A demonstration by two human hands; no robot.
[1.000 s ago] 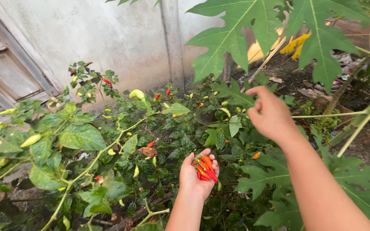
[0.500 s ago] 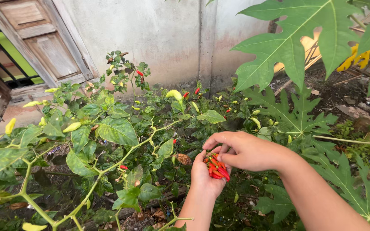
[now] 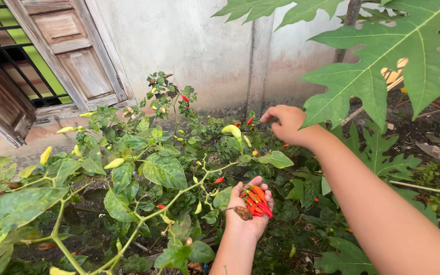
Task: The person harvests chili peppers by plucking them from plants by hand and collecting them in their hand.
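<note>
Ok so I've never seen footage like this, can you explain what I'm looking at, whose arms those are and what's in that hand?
There is no machine here. The one picture comes from a camera worn on a person's head, looking down and forward, so both bare arms coming in from the bottom are that person's own. The left hand is cupped, palm up, holding a small bunch of red and orange chili peppers. The right hand reaches out into the chili plants, fingers pinched together near a red pepper on the bush; whether it grips anything is hard to tell. Pale yellow-green peppers hang on the plants too. Big lobed leaves hang overhead on the right, and behind stand a plastered wall and a wooden shutter.
</note>
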